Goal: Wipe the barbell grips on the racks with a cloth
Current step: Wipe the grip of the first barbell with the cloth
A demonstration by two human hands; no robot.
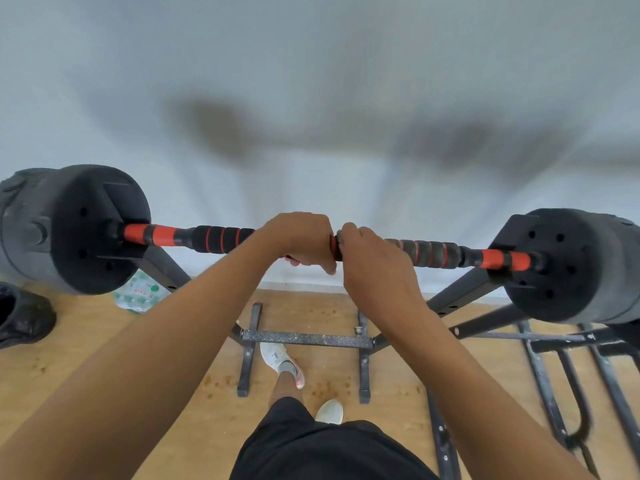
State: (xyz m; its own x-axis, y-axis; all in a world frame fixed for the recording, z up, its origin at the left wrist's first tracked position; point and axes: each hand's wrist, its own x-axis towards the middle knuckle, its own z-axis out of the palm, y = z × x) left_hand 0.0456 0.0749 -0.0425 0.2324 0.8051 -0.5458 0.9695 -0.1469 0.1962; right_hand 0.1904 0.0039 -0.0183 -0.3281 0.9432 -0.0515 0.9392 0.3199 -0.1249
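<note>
A barbell lies across a black rack at chest height, with a black foam grip with red rings on the left (221, 239) and a greyer one on the right (429, 252). My left hand (301, 239) curls round the bar's middle. My right hand (374, 265) grips the bar right beside it, the two hands touching. A small edge of dark grey cloth (341, 237) shows at the thumb side of my right hand; the rest of it is hidden under the palm.
Big black weight plates sit at the left end (93, 226) and the right end (561, 268) of the bar. The rack's base frame (308, 339) stands on the wooden floor by my feet. A green-white pack (138, 292) and a black bag (20, 317) lie at left. A white wall stands behind.
</note>
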